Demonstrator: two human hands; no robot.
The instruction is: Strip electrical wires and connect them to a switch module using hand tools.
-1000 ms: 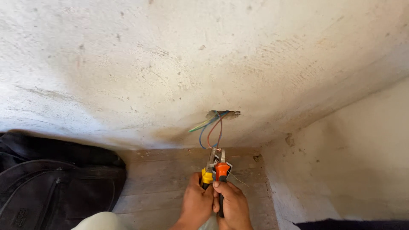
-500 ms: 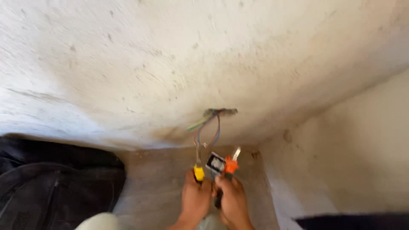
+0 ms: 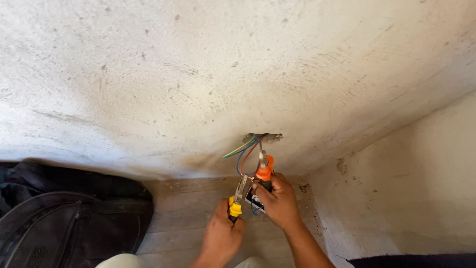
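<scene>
Wall: we face rough plaster wall (image 3: 198, 74), wires (image 3: 245, 151) spilling from a hole at centre.
Left hand (image 3: 221, 237): clenched round yellow-handled pliers (image 3: 238, 196), lower centre.
Right hand (image 3: 278, 201): gripping orange-handled tool (image 3: 264, 171).
Floor: black bag (image 3: 59, 218), lower left.

The right hand (image 3: 280, 202) covers most of the small dark fitting (image 3: 255, 202) below its fingers; the wires' (image 3: 244, 155) ends vanish behind both hands.

A black bag (image 3: 64, 218) lies on the wooden floor (image 3: 183, 208) against a rough, stained plaster wall (image 3: 198, 74)
</scene>
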